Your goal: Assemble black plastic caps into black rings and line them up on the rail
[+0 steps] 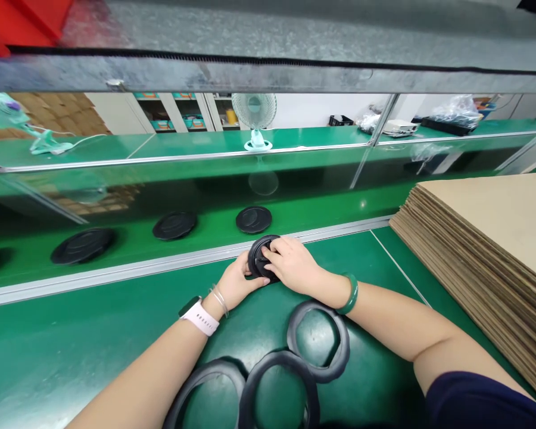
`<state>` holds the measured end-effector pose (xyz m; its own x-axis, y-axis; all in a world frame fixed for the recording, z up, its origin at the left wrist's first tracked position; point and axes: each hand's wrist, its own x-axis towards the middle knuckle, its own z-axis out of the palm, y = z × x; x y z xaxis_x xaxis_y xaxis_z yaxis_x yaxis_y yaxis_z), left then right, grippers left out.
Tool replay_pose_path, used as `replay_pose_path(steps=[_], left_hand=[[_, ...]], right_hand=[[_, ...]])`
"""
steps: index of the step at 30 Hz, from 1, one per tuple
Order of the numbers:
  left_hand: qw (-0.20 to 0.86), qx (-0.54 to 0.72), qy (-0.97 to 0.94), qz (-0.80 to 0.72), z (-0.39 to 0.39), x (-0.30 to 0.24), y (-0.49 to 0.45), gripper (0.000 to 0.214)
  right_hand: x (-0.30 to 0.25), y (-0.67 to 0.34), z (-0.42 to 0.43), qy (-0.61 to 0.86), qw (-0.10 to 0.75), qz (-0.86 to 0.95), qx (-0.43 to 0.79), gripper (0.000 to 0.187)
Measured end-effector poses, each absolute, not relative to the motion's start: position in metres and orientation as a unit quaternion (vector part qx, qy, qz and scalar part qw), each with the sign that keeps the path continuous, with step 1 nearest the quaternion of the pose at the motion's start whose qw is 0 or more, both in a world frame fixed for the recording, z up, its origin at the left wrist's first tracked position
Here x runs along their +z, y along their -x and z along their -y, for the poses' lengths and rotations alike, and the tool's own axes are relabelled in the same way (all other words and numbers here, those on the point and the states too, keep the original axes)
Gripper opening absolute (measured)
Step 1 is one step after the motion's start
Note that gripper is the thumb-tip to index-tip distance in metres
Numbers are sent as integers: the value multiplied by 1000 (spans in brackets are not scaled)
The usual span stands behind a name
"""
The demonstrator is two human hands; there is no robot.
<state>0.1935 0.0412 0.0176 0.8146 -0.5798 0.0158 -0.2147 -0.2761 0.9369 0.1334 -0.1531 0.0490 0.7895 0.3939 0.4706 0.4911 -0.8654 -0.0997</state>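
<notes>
And here's the black round part (254, 266), caught right between the two hands, both in contact, neither nearer! It's round, so no long axis to line up. At its left rim, the left hand (234, 282) is curled closed around it; from its right, the right hand (295, 264) sets half-bent fingers on its face, pinching or merely pressing, can't tell. Just beyond the part runs the metal strip (116, 272), with black discs (254, 220) past it. Nearer the wearer than the part, three rings (342, 345) lie on the counter (116, 339). Nothing separates hands from part.
</notes>
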Motion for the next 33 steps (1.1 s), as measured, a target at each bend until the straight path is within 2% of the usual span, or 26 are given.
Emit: replay_pose_path(steps=[4, 6, 9, 13, 18, 28, 33], left_hand=[[555, -172, -773, 254, -42, 16, -195, 71], [557, -176, -769, 260, -42, 15, -195, 71], [556, -185, -764, 270, -44, 15, -197, 77], [569, -193, -745, 289, -47, 18, -197, 86], [584, -177, -741, 282, -47, 22, -196, 70], [548, -133, -775, 286, -47, 21, -195, 66], [534, -125, -788, 280, -46, 20, -195, 65]], right_hand=[[41, -136, 161, 897, 290, 124, -309, 32], [33, -142, 163, 884, 371, 64, -277, 32], [21, -152, 165, 859, 475, 37, -188, 18], [11, -157, 164, 810, 563, 34, -160, 15], [13, -155, 160, 783, 597, 65, -163, 19], [20, -150, 152, 735, 664, 44, -129, 27], [23, -150, 150, 745, 652, 28, -138, 23]])
